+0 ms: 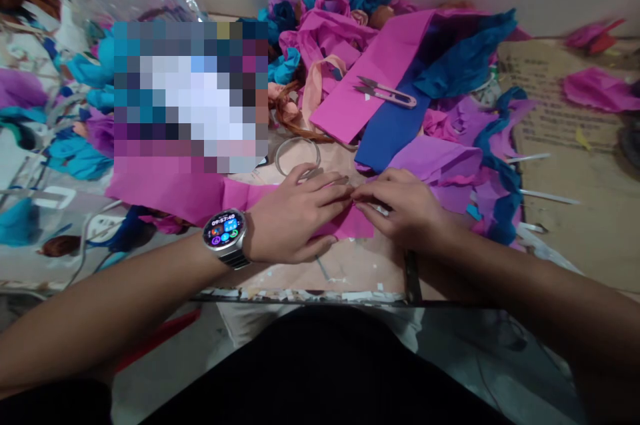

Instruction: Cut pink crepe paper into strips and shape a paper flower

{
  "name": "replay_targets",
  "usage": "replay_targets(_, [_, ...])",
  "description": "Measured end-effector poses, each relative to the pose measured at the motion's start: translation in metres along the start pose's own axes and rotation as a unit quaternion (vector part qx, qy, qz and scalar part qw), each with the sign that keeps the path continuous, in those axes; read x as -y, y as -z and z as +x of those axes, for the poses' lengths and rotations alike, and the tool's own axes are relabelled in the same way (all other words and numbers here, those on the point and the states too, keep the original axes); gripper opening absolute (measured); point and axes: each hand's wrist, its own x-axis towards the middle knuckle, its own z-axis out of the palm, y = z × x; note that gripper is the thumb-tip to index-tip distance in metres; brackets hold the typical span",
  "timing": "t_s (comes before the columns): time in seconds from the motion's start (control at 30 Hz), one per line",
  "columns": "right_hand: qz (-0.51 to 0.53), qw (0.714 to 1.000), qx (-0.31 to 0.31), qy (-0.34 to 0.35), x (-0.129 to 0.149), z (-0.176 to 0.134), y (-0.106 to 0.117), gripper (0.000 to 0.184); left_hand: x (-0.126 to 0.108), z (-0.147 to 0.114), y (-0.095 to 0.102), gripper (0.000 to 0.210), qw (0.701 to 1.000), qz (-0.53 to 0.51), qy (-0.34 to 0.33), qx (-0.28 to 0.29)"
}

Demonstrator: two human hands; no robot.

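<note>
My left hand [295, 218] lies with its fingers stretched out over a strip of pink crepe paper [359, 225], pressing it on the tabletop. At the strip's right part, my right hand [400, 205] has thumb and forefinger pinched at the paper, beside the left fingertips. Whether something small is also in that pinch is hidden. Just beyond my left hand sits a ring that looks like a tape roll [277, 157]. Thread snips [387, 90] rest farther back on folded pink paper [370, 78] and folded blue paper [393, 128].
Purple sheets [440, 157] and teal crepe paper [465, 65] lie beyond my right hand. A heap of crumpled scraps [333, 32] stands at the back, with cardboard [565, 165] at the right. A pixelated patch hides part of the left side. The table's front edge [320, 295] carries paper bits.
</note>
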Motion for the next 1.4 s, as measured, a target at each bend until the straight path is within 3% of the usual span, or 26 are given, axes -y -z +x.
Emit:
replay_targets(0.13, [-0.001, 1.000, 0.000, -0.005, 0.001, 0.000, 0.001, 0.018, 0.000, 0.000, 0.000, 0.058, 1.000, -0.003, 0.004, 0.003])
replay_targets(0.33, [0.034, 0.999, -0.024, -0.019, 0.002, 0.000, 0.006, 0.050, -0.001, 0.001, 0.006, 0.054, 1.000, -0.006, 0.004, 0.010])
replay_targets(0.7, [0.059, 0.997, -0.029, -0.034, 0.003, 0.000, 0.007, 0.050, -0.001, 0.002, 0.006, 0.049, 1.000, -0.011, 0.005, 0.009])
replay_targets(1.23, [-0.003, 0.999, -0.009, -0.034, 0.008, 0.002, 0.015, 0.044, 0.005, -0.001, 0.009, 0.044, 1.000, 0.007, -0.010, 0.003])
replay_targets(1.3, [-0.013, 1.000, -0.008, -0.018, 0.006, 0.002, 0.014, 0.043, 0.005, -0.001, 0.010, 0.045, 1.000, 0.006, -0.010, 0.002])
replay_targets(1.4, [-0.045, 0.996, 0.005, 0.074, 0.000, 0.001, 0.010, 0.042, 0.004, 0.000, 0.010, 0.044, 1.000, 0.001, -0.012, 0.002])
